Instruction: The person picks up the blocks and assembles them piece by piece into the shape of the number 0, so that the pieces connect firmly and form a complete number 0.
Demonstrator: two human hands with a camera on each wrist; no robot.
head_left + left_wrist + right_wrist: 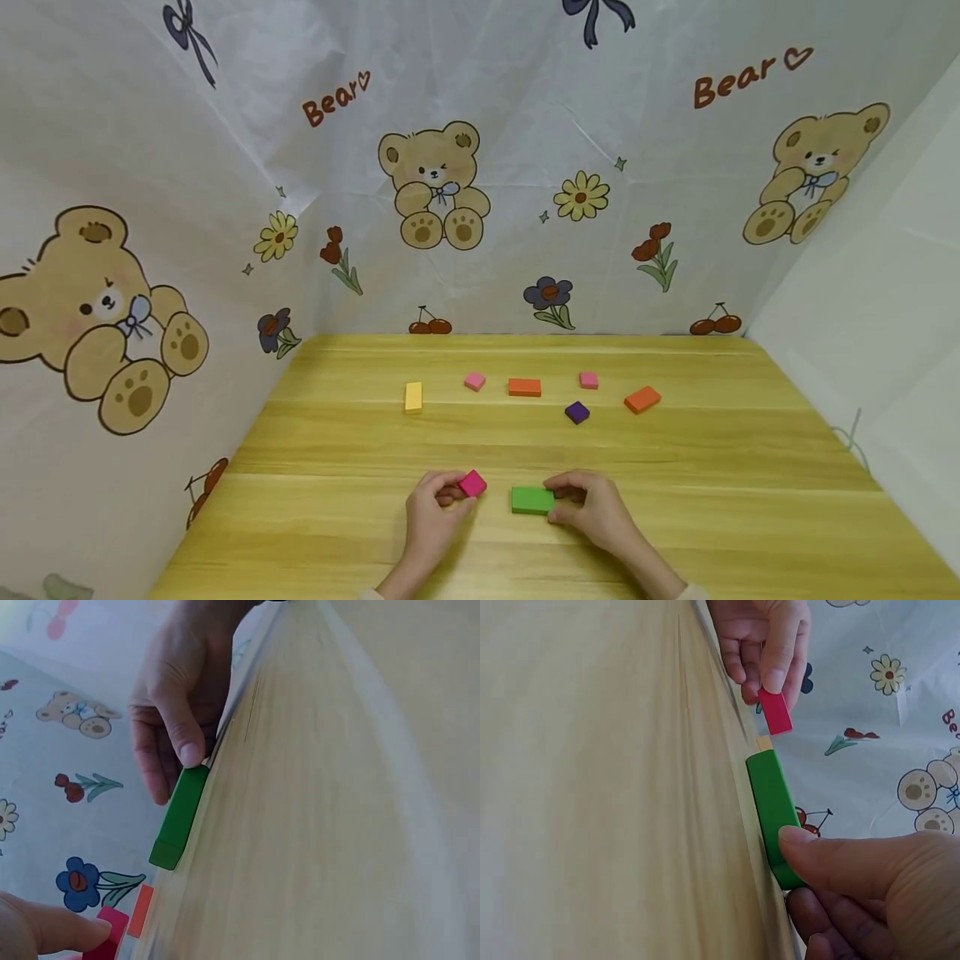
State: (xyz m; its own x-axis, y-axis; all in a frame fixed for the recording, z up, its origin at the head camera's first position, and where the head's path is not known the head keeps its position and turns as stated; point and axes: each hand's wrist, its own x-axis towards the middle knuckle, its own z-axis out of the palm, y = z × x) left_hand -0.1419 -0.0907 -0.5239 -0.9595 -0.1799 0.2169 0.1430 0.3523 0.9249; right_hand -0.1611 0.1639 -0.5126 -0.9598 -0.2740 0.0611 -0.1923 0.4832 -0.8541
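My left hand pinches a small magenta block between thumb and fingers, just above the wooden tabletop. To its right, my right hand grips the right end of a longer green block, thumb on the near side and fingers on the far side. A short gap separates the two blocks. In the right wrist view the thumb lies against the near end of the green block, and the magenta block shows beyond it, held at its upper edge.
Farther back on the table lie a yellow block, two pink blocks, two orange blocks and a dark purple block. A bear-print sheet hangs behind and at the left; a white wall stands right.
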